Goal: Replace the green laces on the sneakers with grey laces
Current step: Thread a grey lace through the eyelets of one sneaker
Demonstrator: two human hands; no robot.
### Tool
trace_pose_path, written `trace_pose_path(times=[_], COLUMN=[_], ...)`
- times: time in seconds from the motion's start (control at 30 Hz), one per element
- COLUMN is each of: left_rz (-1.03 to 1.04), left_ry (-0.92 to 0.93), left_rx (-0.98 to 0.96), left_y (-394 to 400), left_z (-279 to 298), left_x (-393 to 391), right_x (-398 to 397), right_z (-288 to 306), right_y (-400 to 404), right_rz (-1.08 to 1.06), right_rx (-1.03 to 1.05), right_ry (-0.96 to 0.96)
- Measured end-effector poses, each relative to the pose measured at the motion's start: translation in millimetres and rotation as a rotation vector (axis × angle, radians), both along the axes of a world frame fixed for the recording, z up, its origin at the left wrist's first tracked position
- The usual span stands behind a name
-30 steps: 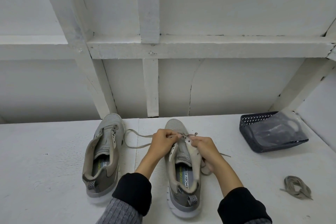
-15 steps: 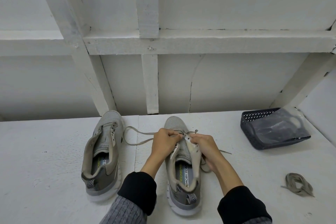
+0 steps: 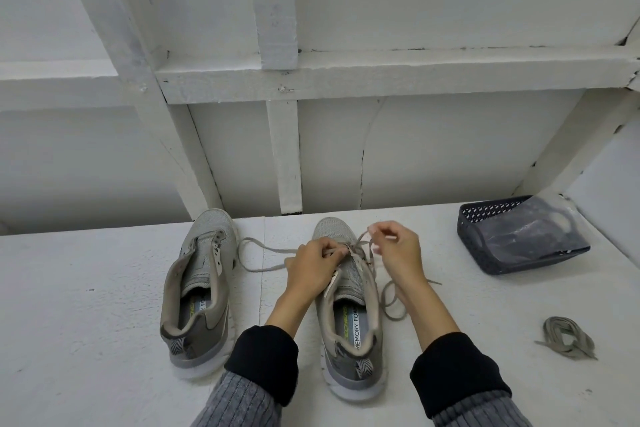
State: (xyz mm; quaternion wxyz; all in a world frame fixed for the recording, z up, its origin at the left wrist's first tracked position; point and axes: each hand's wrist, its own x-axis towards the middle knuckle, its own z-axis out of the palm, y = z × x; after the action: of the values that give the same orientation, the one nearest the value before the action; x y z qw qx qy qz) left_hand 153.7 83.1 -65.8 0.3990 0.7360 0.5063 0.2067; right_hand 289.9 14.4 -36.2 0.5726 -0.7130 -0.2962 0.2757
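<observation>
On the white desk (image 3: 104, 305), the left hand (image 3: 313, 265) pinches the thin grey lace (image 3: 263, 248) at the right grey mesh sneaker's (image 3: 349, 308) eyelets; the right hand (image 3: 398, 253) pinches its other end, raised.

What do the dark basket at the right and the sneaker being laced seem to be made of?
The dark basket looks like moulded plastic with a matt finish: its wall shows a regular grid of small holes. A clear plastic bag lies in it, glossy and creased. The sneaker being laced seems to have a grey knit mesh upper, finely dotted at the toe, and a smooth whitish sole, probably foam or rubber.
</observation>
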Motion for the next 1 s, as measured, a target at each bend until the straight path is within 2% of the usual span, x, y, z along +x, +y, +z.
trace_pose_path(times=[0.07, 0.17, 0.2, 0.27, 0.37, 0.43, 0.5, 0.63, 0.77, 0.8, 0.83, 0.87, 0.9, 1.0], left_rz=[0.013, 0.037, 0.047, 0.061, 0.090, 0.110, 0.106, 0.115, 0.121, 0.127, 0.136, 0.146, 0.158, 0.224], left_ry=[0.025, -0.015, -0.049, -0.082, -0.080, -0.047, -0.040, -0.019, -0.052, -0.056, -0.054, -0.051, -0.061, -0.137], left_rx=[0.008, 0.015, 0.010, -0.002, -0.002, 0.013, 0.010, 0.012, 0.012, 0.016, 0.020, 0.030, 0.035, 0.034], left_y=[-1.5, -2.0, -1.7, -1.9, -4.5, -7.1, -7.2, -7.4, -7.9, -8.4, -8.9, -9.8, -10.4, -12.4], left_z=[-0.8, -4.3, -6.4, -6.3, -5.6, -2.7, -2.5, -3.5, -4.9, -5.0, -4.8, -4.5, -4.3, -0.8], left_x=[1.4, 2.0, 1.0, -1.0, -1.1, -1.5, -2.0, -2.1, -1.1, -1.2, -1.5, -2.1, -2.6, -3.4], right_x=[5.5, 9.9, 9.8, 10.1, 10.5, 8.8, 7.2, 8.7, 19.6, 23.7, 26.6, 28.7, 28.8, 22.6], right_z=[22.7, 59.1, 65.2, 60.9, 27.2, 7.0, -0.2, 11.7, 46.4, 52.9, 56.6, 56.9, 53.4, 26.5], right_y=[-1.1, -3.9, -5.2, -6.6, -7.9, -10.9, -12.9, -9.4, -15.6, -19.0, -21.6, -22.9, -22.5, -19.0], right_rz=[-0.049, -0.053, -0.030, 0.029, 0.246, 0.399, 0.429, 0.362, 0.144, 0.120, 0.108, 0.100, 0.107, 0.310], right_rx=[0.136, 0.388, 0.405, 0.236, -0.166, -0.389, -0.463, -0.213, 0.277, 0.365, 0.386, 0.330, 0.209, -0.220], right_ry=[-0.020, 0.139, 0.143, -0.078, -0.481, -0.628, -0.645, -0.358, 0.247, 0.361, 0.393, 0.318, 0.157, -0.439])
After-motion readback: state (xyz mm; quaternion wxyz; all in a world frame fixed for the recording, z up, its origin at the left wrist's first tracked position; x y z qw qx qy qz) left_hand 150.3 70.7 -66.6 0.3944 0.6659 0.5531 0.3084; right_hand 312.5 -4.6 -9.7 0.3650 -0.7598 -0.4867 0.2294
